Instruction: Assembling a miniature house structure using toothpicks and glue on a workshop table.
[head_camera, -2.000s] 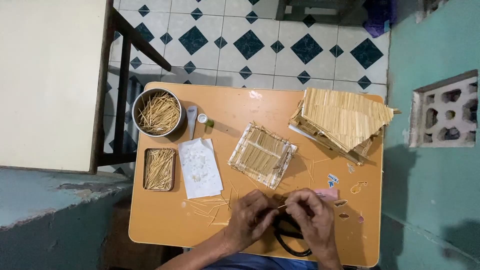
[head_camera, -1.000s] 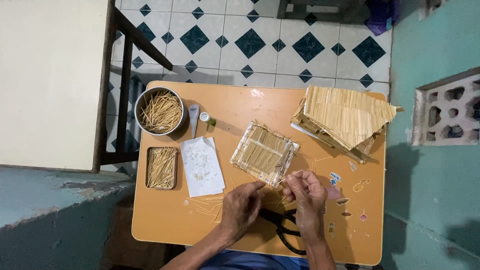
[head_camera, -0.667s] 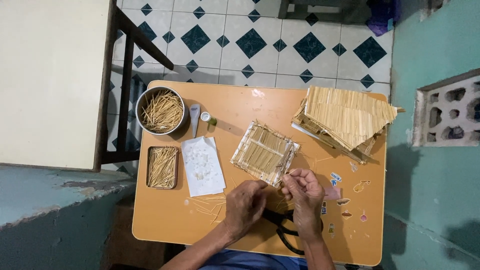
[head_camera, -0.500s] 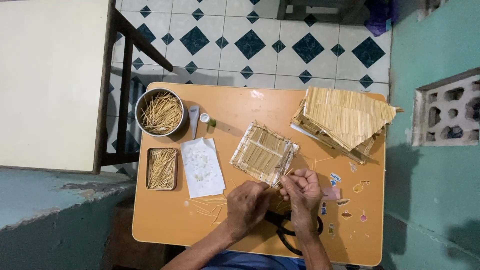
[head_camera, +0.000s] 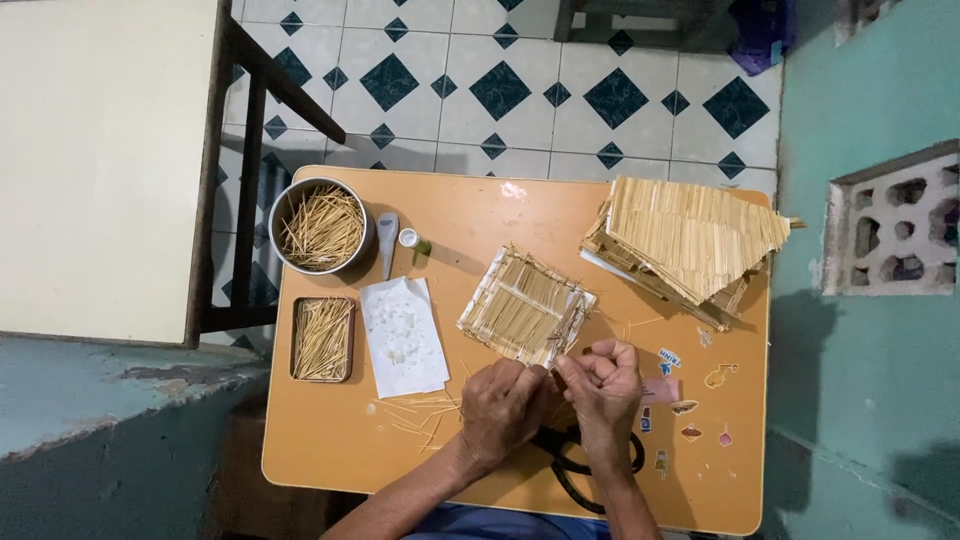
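On the orange bench (head_camera: 330, 440), both hands have moved up to the flat stick panel (head_camera: 525, 318). The left hand (head_camera: 505, 408) and right hand (head_camera: 603, 382) are curled, pinching a thin stick (head_camera: 560, 366) between them at the panel's near edge

Head view, straight down, overhead

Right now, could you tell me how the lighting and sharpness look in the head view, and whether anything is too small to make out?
Head view: even, soft light, no glare on the orange table; faint shadows beside the round tin and stick house. Focus is sharp throughout. What the left hand and right hand pinch is too small to tell.
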